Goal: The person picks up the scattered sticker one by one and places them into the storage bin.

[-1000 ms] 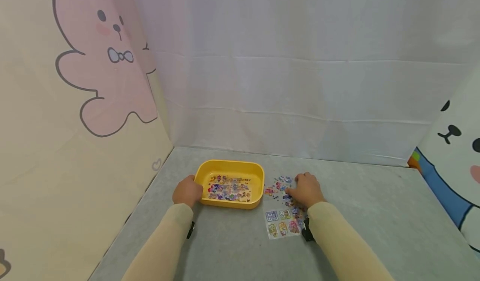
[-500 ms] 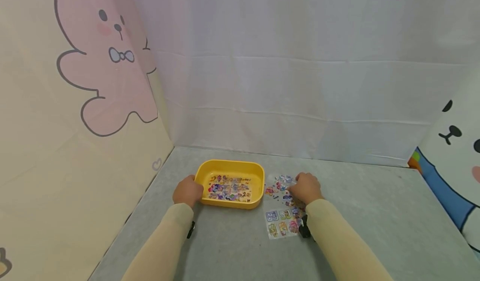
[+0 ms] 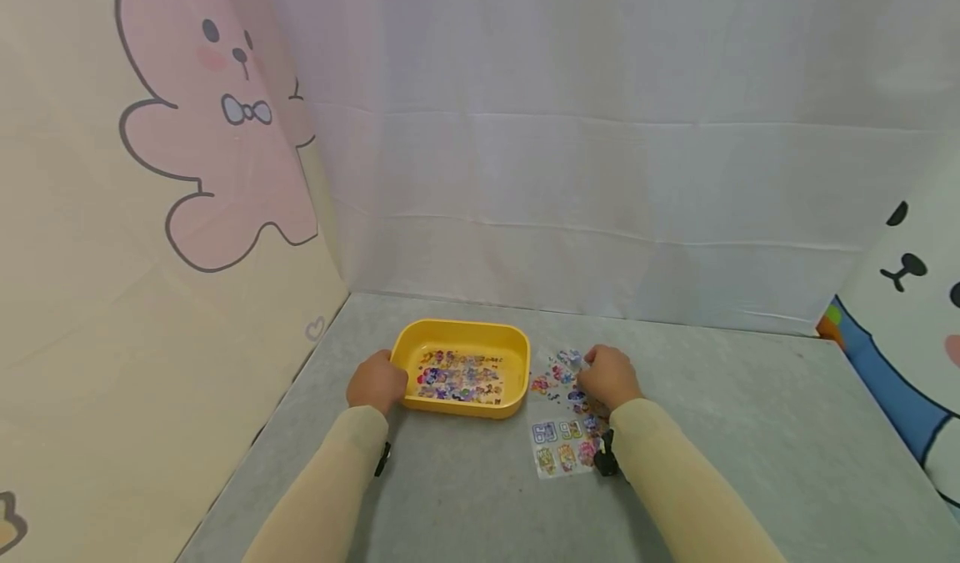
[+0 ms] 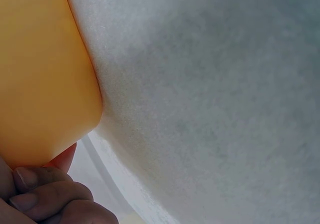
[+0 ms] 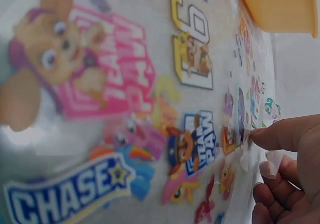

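My left hand [image 3: 375,382] grips the left end of a shallow yellow tray [image 3: 457,410]. In the left wrist view its fingers [image 4: 55,196] curl against the tray's orange-looking wall [image 4: 45,74]. Inside the tray lie small colourful cartoon stickers [image 3: 459,376]. To the right of the tray, clear sticker sheets lie on the table, apparently overlapping: a nearer sheet with boxed designs [image 3: 566,446] and a farther pony sticker sheet [image 3: 561,373]. My right hand [image 3: 611,378] pinches at the sheet's right part; the right wrist view shows its thumb [image 5: 275,133] there above curled fingers, beside a whitish clear edge.
The grey tabletop [image 3: 750,429] extends to the right and in front. A white cloth wall [image 3: 600,171] stands behind it. At the left is a cream wall with a pink bear [image 3: 240,171], at the right a panel with a white cartoon animal [image 3: 911,296].
My right hand has shifted slightly left over the sticker sheet. My left hand and the tray stay in nearly the same place.
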Action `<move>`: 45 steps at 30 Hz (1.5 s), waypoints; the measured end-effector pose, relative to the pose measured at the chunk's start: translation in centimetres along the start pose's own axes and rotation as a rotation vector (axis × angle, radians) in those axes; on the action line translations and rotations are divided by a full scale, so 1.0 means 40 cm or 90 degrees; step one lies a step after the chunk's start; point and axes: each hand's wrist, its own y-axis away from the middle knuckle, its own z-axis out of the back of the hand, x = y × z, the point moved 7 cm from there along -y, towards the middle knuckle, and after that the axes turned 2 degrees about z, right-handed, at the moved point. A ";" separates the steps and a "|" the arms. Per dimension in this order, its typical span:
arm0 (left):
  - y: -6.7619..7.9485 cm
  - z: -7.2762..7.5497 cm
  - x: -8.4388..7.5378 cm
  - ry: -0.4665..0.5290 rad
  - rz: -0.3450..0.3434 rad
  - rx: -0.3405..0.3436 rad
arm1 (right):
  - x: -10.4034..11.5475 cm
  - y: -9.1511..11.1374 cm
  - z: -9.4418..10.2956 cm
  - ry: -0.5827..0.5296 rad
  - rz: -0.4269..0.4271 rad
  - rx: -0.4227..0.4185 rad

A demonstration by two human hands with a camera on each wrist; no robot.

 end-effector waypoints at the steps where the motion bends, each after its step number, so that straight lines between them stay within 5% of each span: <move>1: 0.000 0.000 0.000 -0.001 -0.001 0.000 | -0.002 -0.001 -0.002 -0.006 -0.003 0.003; 11: 0.005 0.005 -0.003 -0.003 -0.004 -0.002 | -0.005 0.000 -0.007 -0.040 -0.010 0.007; 16: 0.006 0.005 -0.003 -0.006 -0.013 -0.009 | -0.017 -0.006 -0.011 -0.117 -0.034 0.017; 26: 0.006 0.004 -0.004 -0.012 -0.014 -0.011 | -0.026 -0.021 0.004 -0.249 0.006 0.012; 37: 0.016 0.010 -0.006 -0.014 -0.009 -0.002 | -0.037 -0.019 0.047 -0.196 -0.019 0.001; 45: 0.020 0.013 -0.008 -0.015 -0.008 -0.004 | -0.041 -0.014 0.067 -0.111 0.014 0.005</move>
